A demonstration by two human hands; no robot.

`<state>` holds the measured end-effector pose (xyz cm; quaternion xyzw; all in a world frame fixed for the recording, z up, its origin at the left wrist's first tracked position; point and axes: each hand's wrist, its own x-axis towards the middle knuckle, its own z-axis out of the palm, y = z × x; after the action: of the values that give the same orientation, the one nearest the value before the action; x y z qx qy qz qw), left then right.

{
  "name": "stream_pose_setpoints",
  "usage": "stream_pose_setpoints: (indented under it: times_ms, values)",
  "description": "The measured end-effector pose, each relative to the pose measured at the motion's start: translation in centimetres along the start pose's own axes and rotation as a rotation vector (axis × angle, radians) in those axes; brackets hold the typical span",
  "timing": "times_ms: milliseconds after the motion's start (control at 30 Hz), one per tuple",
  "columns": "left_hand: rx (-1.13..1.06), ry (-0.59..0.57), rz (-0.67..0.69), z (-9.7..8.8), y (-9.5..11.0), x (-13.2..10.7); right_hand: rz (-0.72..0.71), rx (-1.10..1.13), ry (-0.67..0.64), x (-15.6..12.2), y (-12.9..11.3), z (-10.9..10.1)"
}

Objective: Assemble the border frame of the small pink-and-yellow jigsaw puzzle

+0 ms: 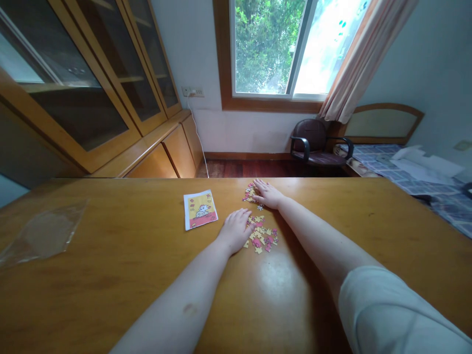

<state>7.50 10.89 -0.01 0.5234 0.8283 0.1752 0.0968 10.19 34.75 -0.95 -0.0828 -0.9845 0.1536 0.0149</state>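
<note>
Several small yellow and pink puzzle pieces lie scattered on the wooden table. My left hand rests palm down at the left edge of that pile, fingers stretched toward the pieces. My right hand lies flat farther back, fingers spread over a second small cluster of pieces. Neither hand holds a piece that I can see. A printed picture card, yellow and pink with a white animal, lies just left of my left hand.
A crumpled clear plastic bag lies at the table's left. Beyond the table stand a glass-fronted wooden cabinet, a dark armchair under the window, and a bed with papers at the right.
</note>
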Motion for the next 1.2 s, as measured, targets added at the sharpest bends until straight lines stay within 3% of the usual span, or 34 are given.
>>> stream_pose_setpoints:
  times_ms: [233,600,833,1033,1200]
  values:
    - [-0.003,0.018,-0.009,0.3,-0.1,0.2,-0.054,-0.067,-0.054,-2.9,0.8,-0.4]
    - [-0.026,0.014,-0.012,0.1,0.0,0.1,-0.05,-0.079,-0.065,-1.4,-0.9,0.0]
    - [-0.206,0.111,-0.025,0.2,-0.5,0.4,0.082,0.087,0.094,-4.2,-2.1,-0.3]
    - [-0.484,0.246,-0.111,0.5,-1.4,0.9,0.343,0.228,0.3,-8.9,-5.1,0.0]
    - [-0.525,0.29,-0.174,0.3,-1.7,1.1,0.427,0.281,0.365,-11.1,-4.8,1.1]
